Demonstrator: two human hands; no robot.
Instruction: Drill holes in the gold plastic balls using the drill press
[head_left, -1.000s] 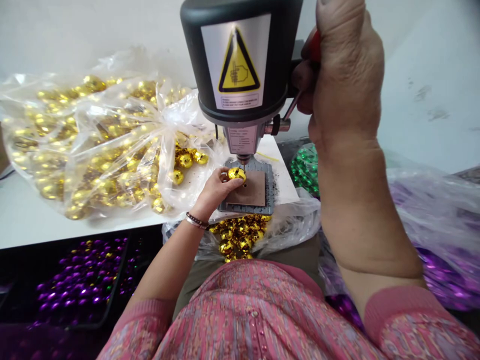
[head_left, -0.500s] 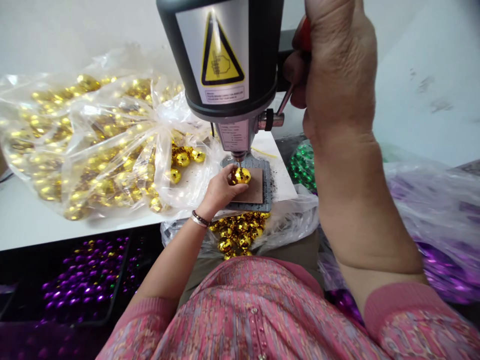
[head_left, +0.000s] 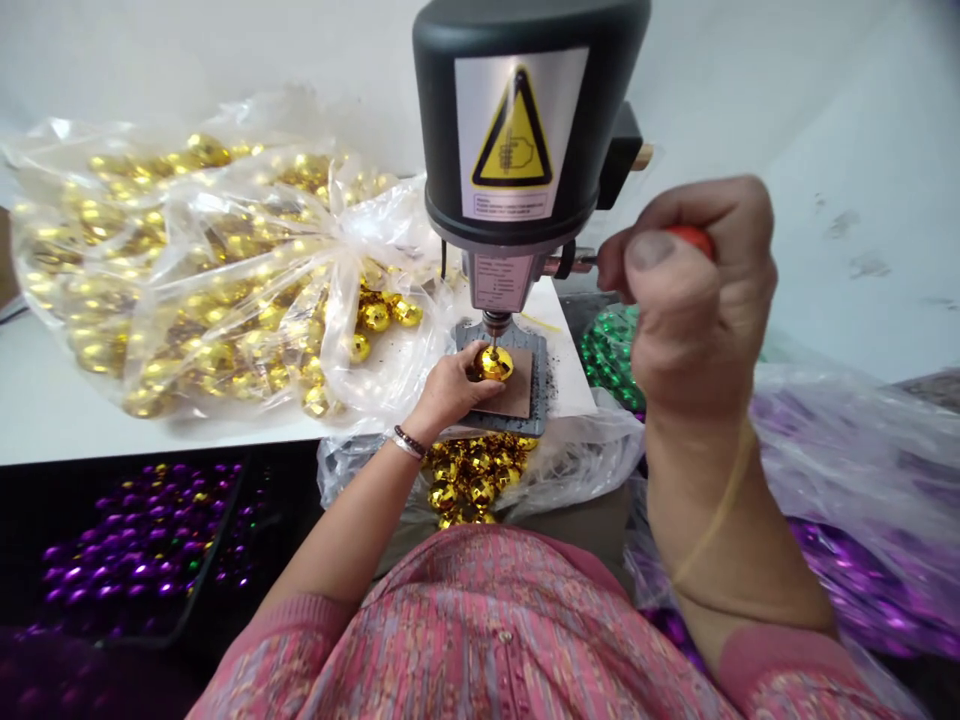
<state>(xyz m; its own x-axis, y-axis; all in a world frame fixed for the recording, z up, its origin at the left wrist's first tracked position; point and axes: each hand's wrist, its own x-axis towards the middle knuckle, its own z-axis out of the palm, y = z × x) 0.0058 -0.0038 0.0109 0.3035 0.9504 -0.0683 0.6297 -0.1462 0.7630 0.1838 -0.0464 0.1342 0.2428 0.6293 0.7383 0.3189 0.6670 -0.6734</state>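
My left hand pinches a shiny gold faceted ball against a brown board on the base of a drill press. The drill bit comes down onto the top of the ball; whether it has entered the surface I cannot tell. At the right, my right hand is closed round the feed lever, whose red knob shows between the fingers. A yellow warning label covers the front of the black drill head.
A large clear bag of gold balls lies on the white table at the left. More gold balls fill a bag below the drill base. Purple balls sit in a black tray at lower left. Green balls and bagged purple ones are at right.
My right hand has swung the feed lever down toward me, and the bit has come down onto the ball. My left hand keeps hold of the ball. The view has shifted slightly.
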